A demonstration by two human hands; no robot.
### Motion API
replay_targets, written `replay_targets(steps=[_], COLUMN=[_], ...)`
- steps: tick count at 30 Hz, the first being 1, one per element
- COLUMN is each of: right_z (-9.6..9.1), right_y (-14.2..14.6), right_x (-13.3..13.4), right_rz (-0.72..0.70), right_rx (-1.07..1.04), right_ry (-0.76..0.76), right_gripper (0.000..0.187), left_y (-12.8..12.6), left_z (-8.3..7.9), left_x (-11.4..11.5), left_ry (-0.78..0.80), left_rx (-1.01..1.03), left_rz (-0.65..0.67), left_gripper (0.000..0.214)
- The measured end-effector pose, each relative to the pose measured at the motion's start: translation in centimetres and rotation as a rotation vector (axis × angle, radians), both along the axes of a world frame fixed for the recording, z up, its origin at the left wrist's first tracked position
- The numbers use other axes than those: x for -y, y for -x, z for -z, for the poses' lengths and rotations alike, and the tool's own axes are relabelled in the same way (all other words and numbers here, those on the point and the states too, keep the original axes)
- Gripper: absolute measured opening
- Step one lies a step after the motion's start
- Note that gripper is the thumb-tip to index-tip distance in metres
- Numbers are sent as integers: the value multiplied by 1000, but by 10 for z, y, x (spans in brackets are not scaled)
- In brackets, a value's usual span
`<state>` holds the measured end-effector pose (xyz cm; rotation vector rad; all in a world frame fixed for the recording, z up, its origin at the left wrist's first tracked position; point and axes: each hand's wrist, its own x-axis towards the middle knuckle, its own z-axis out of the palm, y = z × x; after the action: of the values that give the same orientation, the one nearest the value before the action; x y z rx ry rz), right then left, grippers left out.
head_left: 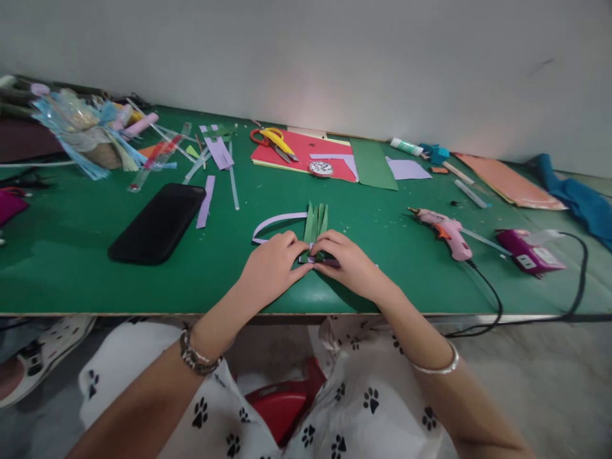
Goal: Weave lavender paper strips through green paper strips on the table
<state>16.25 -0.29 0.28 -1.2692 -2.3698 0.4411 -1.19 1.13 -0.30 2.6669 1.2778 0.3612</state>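
Both hands meet over a small paper piece near the table's front edge. It has upright green paper strips (316, 220) fanned at its far end, and a lilac paper strip (278, 220) loops out from it to the left. My left hand (273, 264) pinches its near left end between thumb and fingers. From the other side my right hand (348, 262) pinches the same end, fingertips almost touching the left ones. The fingers hide most of the part being gripped.
A black phone (157, 223) lies left. Scissors (275, 141) rest on red paper (306, 150) at the back, beside green paper (373, 164). On the right are a pink glue gun (447, 233) and a purple power socket box (530, 252) with a black cord.
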Motion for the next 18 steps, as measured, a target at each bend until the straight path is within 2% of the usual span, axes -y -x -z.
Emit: replay_targets(steps=[7,14,18], right_z=[0,6,8], right_y=[-2,-2,-3], right_x=[5,8,9], right_rz=[-10,-11,-13], right_rx=[12,13,11], right_ry=[-15,-64,-90], right_gripper=[10,9,11], left_y=[-9,-6,2], left_z=[-4,2,2], left_x=[4,5,4], left_ry=[-1,-69,-89], left_rx=[-24,10,-4], left_rz=[-23,-19,57], left_gripper=[22,21,22])
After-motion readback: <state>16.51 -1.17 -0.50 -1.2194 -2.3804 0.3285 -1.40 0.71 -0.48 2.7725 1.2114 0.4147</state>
